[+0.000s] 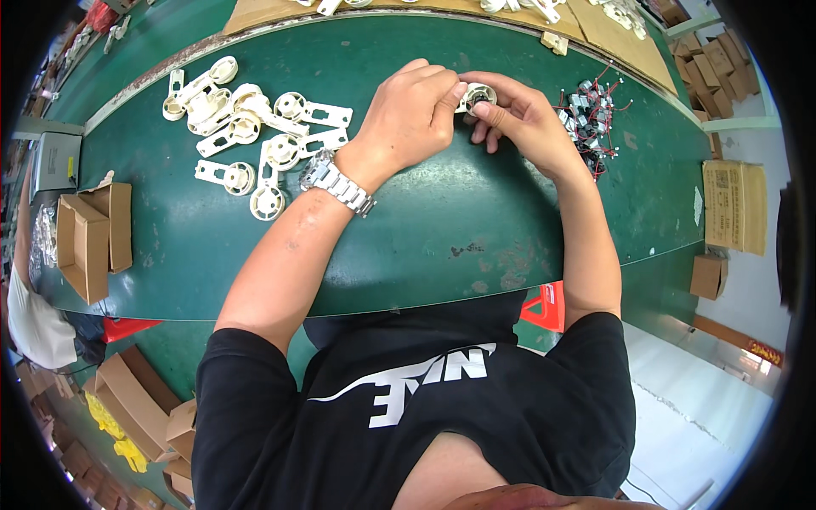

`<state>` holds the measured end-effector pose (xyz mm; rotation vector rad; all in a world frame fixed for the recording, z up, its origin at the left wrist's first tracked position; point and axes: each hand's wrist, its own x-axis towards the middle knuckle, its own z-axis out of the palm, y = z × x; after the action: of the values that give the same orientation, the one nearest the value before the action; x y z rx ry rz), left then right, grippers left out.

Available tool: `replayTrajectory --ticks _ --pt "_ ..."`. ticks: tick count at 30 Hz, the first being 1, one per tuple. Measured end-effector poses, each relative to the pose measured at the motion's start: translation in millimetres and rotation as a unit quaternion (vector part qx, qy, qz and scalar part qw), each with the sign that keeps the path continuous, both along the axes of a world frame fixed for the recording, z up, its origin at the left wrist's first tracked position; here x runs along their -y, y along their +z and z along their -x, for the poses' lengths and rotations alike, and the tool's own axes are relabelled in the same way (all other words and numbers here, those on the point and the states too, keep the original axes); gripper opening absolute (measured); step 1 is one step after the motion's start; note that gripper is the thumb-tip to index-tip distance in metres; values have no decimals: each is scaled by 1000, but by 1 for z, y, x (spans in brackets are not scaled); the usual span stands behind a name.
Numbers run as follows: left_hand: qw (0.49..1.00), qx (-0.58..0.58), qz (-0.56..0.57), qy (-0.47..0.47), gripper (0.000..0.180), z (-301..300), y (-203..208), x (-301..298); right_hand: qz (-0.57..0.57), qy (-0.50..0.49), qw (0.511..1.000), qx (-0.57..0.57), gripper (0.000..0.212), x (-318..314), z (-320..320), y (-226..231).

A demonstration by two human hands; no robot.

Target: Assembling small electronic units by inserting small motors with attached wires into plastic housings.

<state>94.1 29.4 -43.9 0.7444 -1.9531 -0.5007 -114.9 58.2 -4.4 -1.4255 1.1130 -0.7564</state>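
Note:
Above the green table, both of my hands meet at one cream plastic housing (467, 108) with a round end. A dark round piece, perhaps a small motor, shows inside the ring; its details are too small to tell. My right hand (531, 123) grips the ring between thumb and fingers. Closed around the other end, my left hand (408, 123) hides most of that part; its thumb reaches toward the ring. Left of my left hand lies a loose pile of similar cream housings (246, 127), each with a ring and a slotted arm. Beside my right hand sits a heap of small wired motors (591, 119).
Cardboard with more cream parts (518, 7) lies along the table's far edge. Open cardboard boxes (85, 242) and a grey metal device (56, 161) stand at the left. Another person's sleeve (38, 323) shows there. A red stool (546, 308) is under the near edge.

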Motion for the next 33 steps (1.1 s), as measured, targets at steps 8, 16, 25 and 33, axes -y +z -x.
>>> replayTrajectory --ticks 8,16,25,33 --pt "1000 22 -3 -11 19 3 0 -2 -7 -71 997 -3 30 -2 -4 -9" --pt "999 16 -27 31 24 2 0 -2 -22 -64 997 35 31 4 -9 -7" --pt "999 9 -21 25 25 3 0 -1 1 -53 998 20 30 3 -6 -10" --pt "1000 3 3 29 26 3 -1 2 168 -64 972 -151 29 0 -10 -15"
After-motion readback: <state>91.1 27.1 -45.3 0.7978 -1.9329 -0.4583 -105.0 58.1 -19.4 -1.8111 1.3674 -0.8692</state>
